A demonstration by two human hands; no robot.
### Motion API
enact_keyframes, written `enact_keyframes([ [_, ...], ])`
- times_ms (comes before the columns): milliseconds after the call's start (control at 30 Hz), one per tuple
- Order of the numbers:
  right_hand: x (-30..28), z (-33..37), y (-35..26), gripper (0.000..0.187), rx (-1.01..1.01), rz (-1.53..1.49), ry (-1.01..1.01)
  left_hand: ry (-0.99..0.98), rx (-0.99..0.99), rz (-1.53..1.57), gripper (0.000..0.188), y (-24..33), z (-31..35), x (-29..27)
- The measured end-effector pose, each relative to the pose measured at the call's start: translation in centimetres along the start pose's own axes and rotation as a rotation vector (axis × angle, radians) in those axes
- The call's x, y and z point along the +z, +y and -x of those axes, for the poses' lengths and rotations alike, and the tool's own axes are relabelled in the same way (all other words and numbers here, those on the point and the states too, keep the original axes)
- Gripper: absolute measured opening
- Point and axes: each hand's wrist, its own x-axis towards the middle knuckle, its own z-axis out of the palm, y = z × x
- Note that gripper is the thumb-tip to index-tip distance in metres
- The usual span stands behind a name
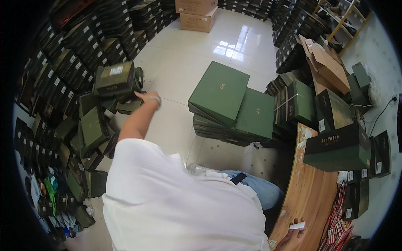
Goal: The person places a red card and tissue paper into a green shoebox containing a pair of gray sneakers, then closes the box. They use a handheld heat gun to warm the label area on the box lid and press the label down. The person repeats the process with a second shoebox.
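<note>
My left hand [145,97] is stretched out to the left, shut on a dark green shoebox [116,79] with a white label, held up over a loose heap of similar boxes [93,129]. A bracelet sits on that wrist. My right hand [293,237] rests at the near edge of a wooden table [307,196] at lower right, pinching a small white paper slip [297,226]. My white shirt hides the space between the arms.
Several large green flat boxes [228,100] are stacked on the tiled floor ahead. Dark boxes line the left wall [71,46] and the back right [293,37]. A green box [339,146] lies on the table. Brown cartons [197,14] stand far back.
</note>
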Motion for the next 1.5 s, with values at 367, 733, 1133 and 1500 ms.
enact_keyframes([
  [367,-5.3,4.0,0.2,0.054,0.006,0.057,0.198,-0.69,0.794,-0.279,0.048,16.8,12.7,-1.0],
  [733,-2.3,0.9,1.4,0.029,0.003,-0.291,0.214,0.538,2.17,0.792,0.035,20.5,45.4,-37.7],
  [1133,-8.8,9.9,3.9,0.021,-0.034,-0.298,0.641,0.357,1.72,0.011,0.14,45.6,58.6,-51.1],
  [1500,-12.7,7.7,0.2,0.027,-0.043,-0.075,0.773,0.908,2.222,-0.014,0.13,37.0,63.8,-43.2],
])
